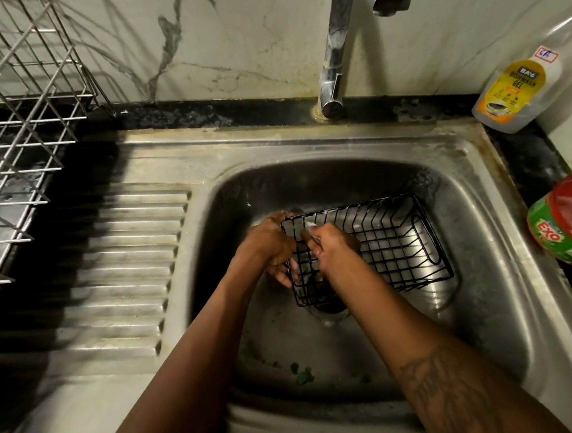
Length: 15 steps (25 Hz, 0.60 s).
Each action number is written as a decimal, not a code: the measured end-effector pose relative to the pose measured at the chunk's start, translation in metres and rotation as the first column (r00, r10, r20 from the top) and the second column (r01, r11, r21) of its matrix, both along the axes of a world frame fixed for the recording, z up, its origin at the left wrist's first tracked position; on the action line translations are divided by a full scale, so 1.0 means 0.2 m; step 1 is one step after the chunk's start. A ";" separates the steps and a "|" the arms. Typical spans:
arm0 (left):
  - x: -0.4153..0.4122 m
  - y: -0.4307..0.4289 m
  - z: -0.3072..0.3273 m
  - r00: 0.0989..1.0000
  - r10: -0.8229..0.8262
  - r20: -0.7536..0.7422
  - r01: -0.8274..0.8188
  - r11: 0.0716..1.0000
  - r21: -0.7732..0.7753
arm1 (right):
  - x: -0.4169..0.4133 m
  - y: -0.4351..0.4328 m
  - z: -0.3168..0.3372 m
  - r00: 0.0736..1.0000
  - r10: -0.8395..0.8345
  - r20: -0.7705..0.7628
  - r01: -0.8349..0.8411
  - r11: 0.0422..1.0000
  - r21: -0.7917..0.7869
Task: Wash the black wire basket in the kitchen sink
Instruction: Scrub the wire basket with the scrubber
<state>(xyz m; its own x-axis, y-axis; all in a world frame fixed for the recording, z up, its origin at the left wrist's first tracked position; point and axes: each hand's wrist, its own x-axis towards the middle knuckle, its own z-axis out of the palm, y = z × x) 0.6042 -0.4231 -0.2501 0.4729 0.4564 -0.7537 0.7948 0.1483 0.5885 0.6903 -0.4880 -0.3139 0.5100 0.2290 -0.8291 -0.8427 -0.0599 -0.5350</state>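
black wire basket [393, 243] is lying in the sink [310, 144], over its drain [328, 306] | left hand [266, 247] grip curling round basket's left end | right hand [333, 252] grip pinching basket wires

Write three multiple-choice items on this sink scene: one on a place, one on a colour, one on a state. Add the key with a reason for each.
1. Where does the basket sit?
A. left of the sink
B. in the sink
C. right of the sink

2. What colour is the lid of the tub at the right?
A. blue
B. black
C. red

3. What is the left hand doing?
A. gripping the basket
B. hanging idle
C. lying flat and open

Key:
1 B, it lies down inside the bowl.
2 C, the lid shows red above the green body.
3 A, its fingers curl round the basket's left end.
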 end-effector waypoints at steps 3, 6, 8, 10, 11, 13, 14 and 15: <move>0.00 0.00 0.00 1.000 0.002 0.000 -0.002 1.000 0.006 | 0.02 -0.01 0.08 0.991 -0.124 0.041 0.118 0.986 0.120; 0.00 0.00 0.01 1.000 -0.004 -0.004 0.004 1.000 0.022 | 0.00 -0.02 0.09 0.991 -0.088 0.100 0.079 0.992 0.099; 0.00 0.00 0.00 1.000 0.001 -0.019 0.000 0.999 0.037 | 0.00 -0.03 0.06 0.994 -0.061 0.090 0.053 0.994 0.092; 0.01 0.00 -0.01 0.999 -0.006 -0.031 0.008 0.998 0.054 | 0.01 -0.05 0.01 0.999 -0.011 0.053 0.008 0.998 0.062; 0.01 0.00 -0.01 1.000 -0.006 -0.028 0.008 0.998 0.058 | 0.01 -0.06 -0.01 0.999 0.012 0.033 -0.013 0.999 0.037; 0.00 0.01 -0.02 1.000 -0.001 -0.018 0.002 0.998 0.067 | 0.02 -0.06 -0.04 1.000 -0.020 0.018 0.020 1.000 -0.018; 0.00 0.01 -0.03 1.000 -0.007 -0.019 0.009 0.996 0.085 | 0.02 -0.05 -0.04 0.998 -0.054 0.015 0.054 0.998 -0.025; -0.01 0.01 -0.03 1.000 -0.014 -0.023 0.017 0.993 0.115 | 0.02 -0.05 -0.02 0.996 -0.093 0.006 0.093 0.995 -0.016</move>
<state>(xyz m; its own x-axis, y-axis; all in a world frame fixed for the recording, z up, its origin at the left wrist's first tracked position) 0.6031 -0.4208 -0.2566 0.4642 0.5339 -0.7068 0.8097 0.0678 0.5830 0.6949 -0.4972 -0.3183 0.5332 0.1662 -0.8295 -0.8421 0.0100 -0.5393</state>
